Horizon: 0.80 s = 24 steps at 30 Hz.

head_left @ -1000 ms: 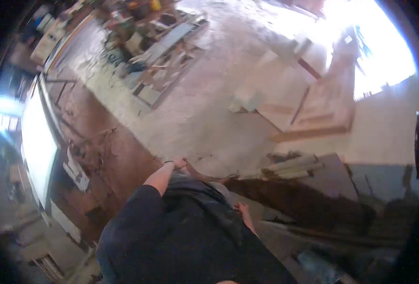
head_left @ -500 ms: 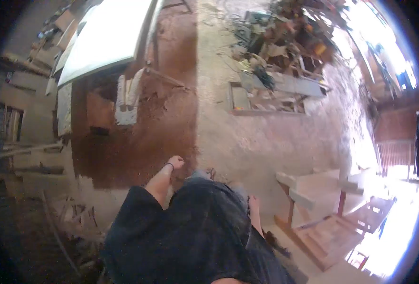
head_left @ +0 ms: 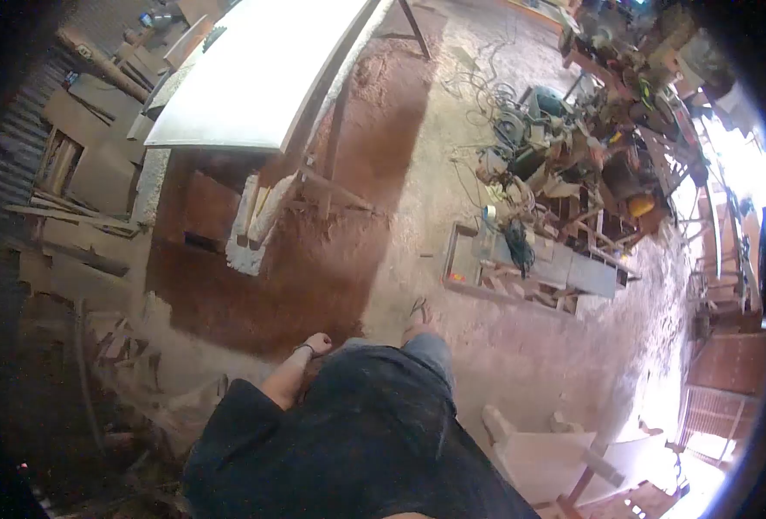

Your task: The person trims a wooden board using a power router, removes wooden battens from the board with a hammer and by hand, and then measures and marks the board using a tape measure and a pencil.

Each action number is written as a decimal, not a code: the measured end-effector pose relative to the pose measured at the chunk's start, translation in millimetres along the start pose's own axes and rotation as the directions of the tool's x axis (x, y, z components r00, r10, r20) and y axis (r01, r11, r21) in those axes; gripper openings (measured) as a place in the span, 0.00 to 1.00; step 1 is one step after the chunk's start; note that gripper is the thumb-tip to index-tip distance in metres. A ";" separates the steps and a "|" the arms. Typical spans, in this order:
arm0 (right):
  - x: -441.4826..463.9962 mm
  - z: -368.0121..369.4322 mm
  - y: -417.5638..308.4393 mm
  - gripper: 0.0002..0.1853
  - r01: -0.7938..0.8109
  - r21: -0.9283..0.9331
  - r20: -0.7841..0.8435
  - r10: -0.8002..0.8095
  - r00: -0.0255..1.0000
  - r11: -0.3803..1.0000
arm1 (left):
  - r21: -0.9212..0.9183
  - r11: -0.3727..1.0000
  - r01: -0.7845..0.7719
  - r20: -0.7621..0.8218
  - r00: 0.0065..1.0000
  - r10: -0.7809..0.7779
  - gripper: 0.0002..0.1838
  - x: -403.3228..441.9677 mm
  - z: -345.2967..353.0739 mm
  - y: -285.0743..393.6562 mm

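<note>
My left hand point(head_left: 319, 344) hangs low beside my dark shirt point(head_left: 340, 432), with a dark band at the wrist. Its fingers look curled in, and nothing shows in them. Below it lies reddish-brown floor, and it touches no object that I can see. The right hand is out of sight. One sandalled foot point(head_left: 418, 327) is stretched forward on the pale floor. Ahead on the left, a large white panel point(head_left: 236, 82) lies flat and raised on supports, with a whitish splattered piece point(head_left: 249, 233) standing under its near end.
Tools, cables and wood scraps are heaped in a pile point(head_left: 591, 164) on the right. Before it sits a low wooden frame point(head_left: 504, 294) with offcuts. Pale furniture parts point(head_left: 547, 463) stand at lower right. Boards point(head_left: 97, 186) lean along the left wall.
The view has shifted, so the panel and pile sit farther right. My foot has come forward into sight. The right hand has gone out of view.
</note>
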State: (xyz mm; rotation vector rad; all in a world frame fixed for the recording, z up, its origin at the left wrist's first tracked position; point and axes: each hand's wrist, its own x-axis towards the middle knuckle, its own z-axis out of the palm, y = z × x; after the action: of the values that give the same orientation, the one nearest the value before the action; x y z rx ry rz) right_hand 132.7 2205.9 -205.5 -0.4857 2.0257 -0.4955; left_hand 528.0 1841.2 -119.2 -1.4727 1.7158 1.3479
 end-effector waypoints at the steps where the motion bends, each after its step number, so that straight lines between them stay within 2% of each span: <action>1: 9.4 -16.0 -11.8 0.14 -0.044 -0.008 0.042 0.044 0.998 0.999 | -0.152 0.988 0.003 -0.035 0.999 -0.008 0.23 -3.4 -9.5 21.9; 3: 31.0 -46.7 -39.5 0.13 -0.115 -0.003 0.105 0.114 0.988 0.993 | -0.433 0.901 -0.032 -0.116 0.993 -0.021 0.22 0.8 -36.9 78.3; 4: 44.5 -63.0 -54.6 0.13 -0.145 -0.007 0.134 0.145 0.980 0.989 | -0.336 0.935 -0.112 -0.239 0.971 0.031 0.22 0.3 -49.9 111.1; 6: 81.3 -98.7 -90.6 0.12 -0.210 0.013 0.172 0.204 0.964 0.978 | -0.204 0.960 -0.194 -0.275 0.952 0.134 0.23 2.9 -77.9 168.3; 8: 125.1 -140.9 -136.9 0.11 -0.284 0.055 0.202 0.268 0.942 0.957 | -0.065 0.970 -0.234 -0.286 0.936 0.207 0.25 24.8 -94.4 197.5; 10: 177.3 -186.0 -201.3 0.10 -0.341 0.133 0.210 0.310 0.927 0.931 | -0.062 0.972 -0.227 -0.316 0.928 0.197 0.25 27.9 -116.1 226.8; 11: 207.4 -209.3 -233.0 0.10 -0.314 0.197 0.207 0.273 0.939 0.929 | -0.055 0.973 -0.224 -0.333 0.923 0.194 0.24 33.0 -130.6 238.8; 14: 290.2 -246.7 -316.1 0.12 -0.090 0.258 0.031 0.085 0.996 0.962 | -0.426 0.847 -0.318 -0.291 0.934 0.205 0.28 66.3 -160.6 244.6; 16: 324.5 -270.1 -383.6 0.12 0.014 0.262 -0.041 -0.004 0.999 0.965 | -0.496 0.832 -0.249 -0.253 0.958 0.136 0.28 97.3 -170.1 238.6; 17: 356.6 -272.6 -394.4 0.12 0.092 0.196 -0.064 -0.081 0.995 0.976 | -0.528 0.822 -0.214 -0.229 0.968 0.105 0.29 117.3 -172.2 231.6; 19: 429.9 -271.7 -404.8 0.13 0.235 0.058 -0.096 -0.229 0.969 0.970 | -0.522 0.833 -0.183 -0.249 0.967 0.056 0.31 187.5 -157.7 194.7; 20: 409.3 -266.9 -452.8 0.13 0.151 0.158 -0.105 -0.136 0.985 0.976 | -0.516 0.841 -0.160 -0.253 0.967 0.028 0.31 211.8 -163.2 185.4; 23: 408.5 -260.8 -513.0 0.13 0.185 -0.151 -0.021 -0.191 0.981 0.971 | -0.076 0.997 -0.034 0.025 0.999 0.036 0.31 212.5 -223.1 209.8; 24: 390.2 -253.0 -544.8 0.11 0.165 -0.109 -0.025 -0.169 0.985 0.980 | -0.098 0.995 -0.023 0.040 0.999 0.027 0.29 237.4 -230.2 202.5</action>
State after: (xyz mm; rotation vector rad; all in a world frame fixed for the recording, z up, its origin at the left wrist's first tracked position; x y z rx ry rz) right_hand -195.0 1581.3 -81.3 -0.7214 2.0614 -0.5018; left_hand 321.4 1516.0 -162.7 -1.4698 1.6684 1.4844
